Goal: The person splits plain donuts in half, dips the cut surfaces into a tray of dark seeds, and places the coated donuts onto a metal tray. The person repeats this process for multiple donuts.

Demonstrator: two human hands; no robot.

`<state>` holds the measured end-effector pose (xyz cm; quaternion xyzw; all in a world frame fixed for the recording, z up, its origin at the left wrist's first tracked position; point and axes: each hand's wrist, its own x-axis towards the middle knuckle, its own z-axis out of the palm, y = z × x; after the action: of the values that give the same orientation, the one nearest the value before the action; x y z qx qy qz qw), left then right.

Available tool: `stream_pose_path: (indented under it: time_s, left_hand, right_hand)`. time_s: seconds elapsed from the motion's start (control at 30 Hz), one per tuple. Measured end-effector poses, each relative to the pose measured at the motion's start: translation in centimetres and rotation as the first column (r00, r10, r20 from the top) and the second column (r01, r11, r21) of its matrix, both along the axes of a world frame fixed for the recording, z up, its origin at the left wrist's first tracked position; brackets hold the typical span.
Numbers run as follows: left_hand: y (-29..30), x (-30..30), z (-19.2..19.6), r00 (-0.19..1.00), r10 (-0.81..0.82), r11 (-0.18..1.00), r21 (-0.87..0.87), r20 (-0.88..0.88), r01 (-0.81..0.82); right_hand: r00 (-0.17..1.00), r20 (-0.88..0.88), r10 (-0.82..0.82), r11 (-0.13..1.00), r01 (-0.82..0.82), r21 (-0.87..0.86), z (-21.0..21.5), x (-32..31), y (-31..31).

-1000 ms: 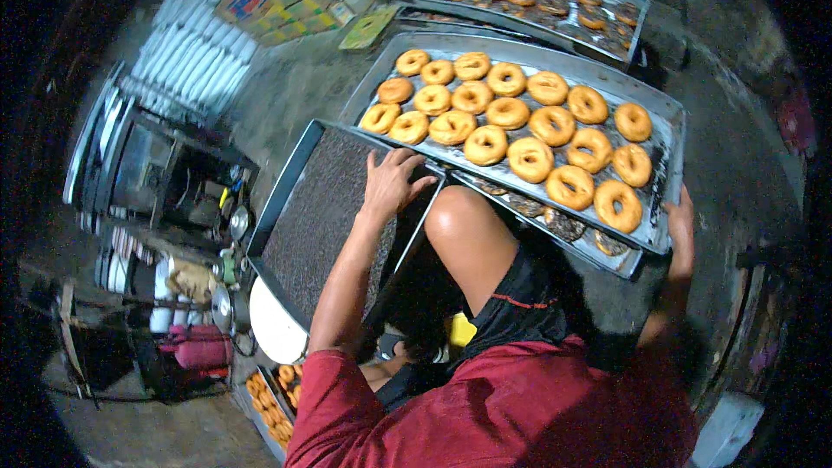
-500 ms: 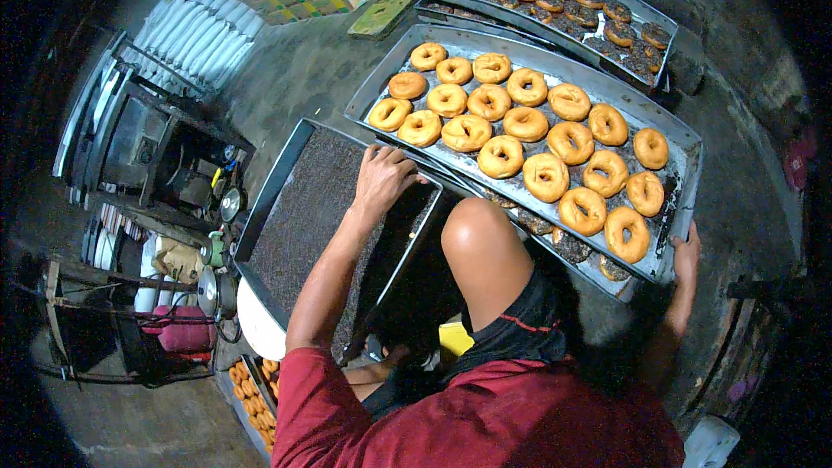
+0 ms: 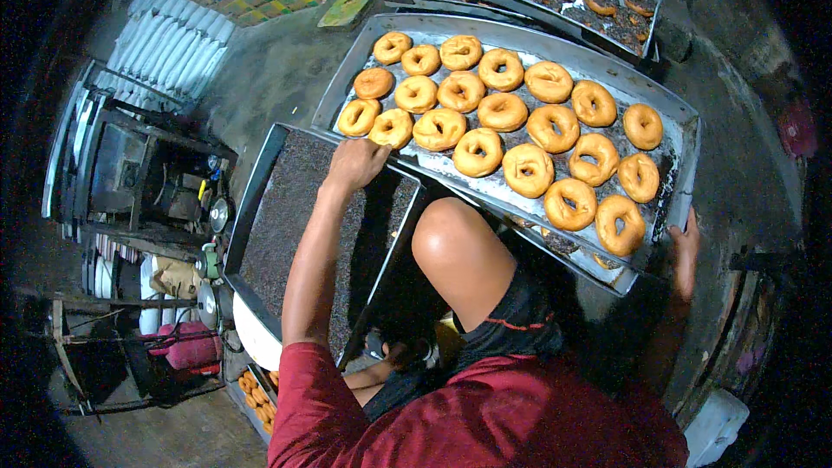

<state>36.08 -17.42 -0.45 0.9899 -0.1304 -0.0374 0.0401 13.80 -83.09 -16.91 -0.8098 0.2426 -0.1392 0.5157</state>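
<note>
Step, by my judgement: handling the doughnut tray (image 3: 520, 39) at 1 o'clock, my left hand (image 3: 354, 163) clenched on its near rim, my right hand (image 3: 685, 247) at its 3 o'clock end, grip unclear. Next move calls for level support. My knee (image 3: 459, 247) crowds the near side; crumb tray (image 3: 251, 208) at 9 o'clock, dark-topped doughnuts (image 3: 598, 2) at 1, farther off.
</note>
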Motion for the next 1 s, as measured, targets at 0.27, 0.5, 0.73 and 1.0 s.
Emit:
stream_pose_path:
  time_s: [0.27,0.5,0.73,1.0]
  left_hand:
    - [0.0,0.1,0.2,0.996,0.029,0.999,-0.02,-0.079,-0.03]
    - [0.3,-0.3,0.4,0.999,-0.045,0.991,-0.123,0.004,0.046]
    - [0.2,0.3,-1.6,0.996,-0.079,0.959,-0.271,0.044,0.088]
    - [2.8,1.4,-3.7,0.992,-0.097,0.971,-0.211,0.078,0.112]
  right_hand:
    - [0.996,-0.04,0.082,0.996,-0.084,-0.043,0.6,1.0,-0.2]
    - [0.988,-0.154,-0.026,0.998,0.016,-0.067,1.2,1.8,0.5]
    - [0.994,-0.091,-0.067,0.998,0.065,-0.023,0.5,-0.5,0.8]
    - [0.992,-0.12,-0.036,0.99,0.052,0.134,8.8,0.0,7.5]
